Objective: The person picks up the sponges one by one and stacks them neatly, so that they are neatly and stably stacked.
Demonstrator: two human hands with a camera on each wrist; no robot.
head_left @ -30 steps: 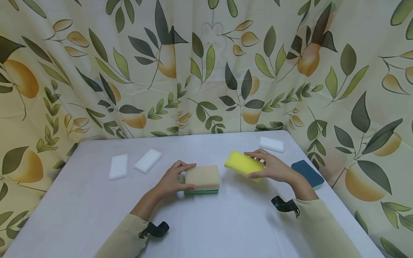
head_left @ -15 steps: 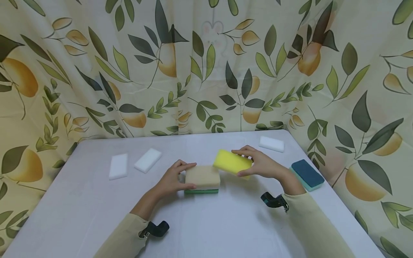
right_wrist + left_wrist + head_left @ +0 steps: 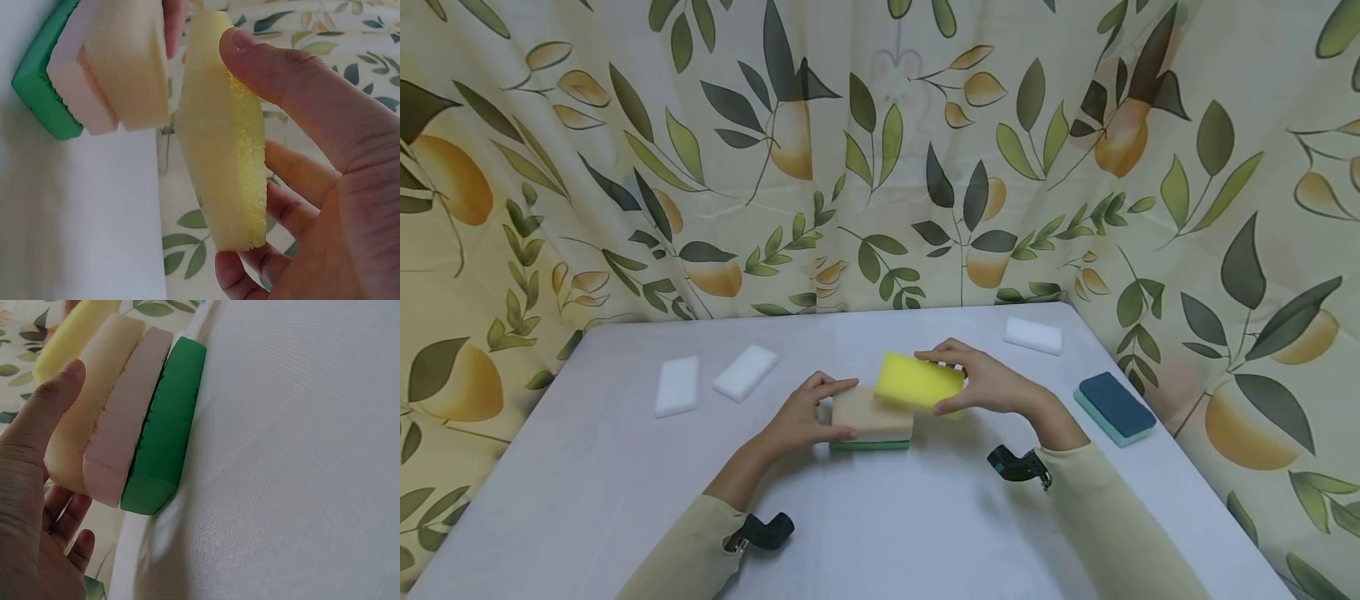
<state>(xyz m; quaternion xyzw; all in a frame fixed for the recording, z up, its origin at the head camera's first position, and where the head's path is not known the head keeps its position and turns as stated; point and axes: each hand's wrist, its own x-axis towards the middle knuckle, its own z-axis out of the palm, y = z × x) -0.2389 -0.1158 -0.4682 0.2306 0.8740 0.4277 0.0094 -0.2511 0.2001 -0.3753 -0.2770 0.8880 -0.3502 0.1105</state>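
My left hand (image 3: 801,417) holds the beige sponge (image 3: 859,415) between thumb and fingers at its left end. This sponge tops a stack: under it comes a pink layer (image 3: 122,425), and a green layer (image 3: 165,428) lies on the table. My right hand (image 3: 996,379) pinches a yellow sponge (image 3: 917,382) between thumb and fingers. From the head it overlaps the stack's right rear part; the right wrist view shows a gap between the yellow sponge's pale underside (image 3: 209,144) and the beige top.
On the white table (image 3: 880,533) lie two white blocks (image 3: 677,387) (image 3: 745,372) at the left and another white block (image 3: 1033,336) at the back right. A dark blue and teal sponge (image 3: 1115,407) rests near the right edge. A patterned curtain (image 3: 880,208) hangs behind.
My right hand has carried the yellow sponge leftward, from beside the stack to over its right part. My left hand and the stack have stayed in place.
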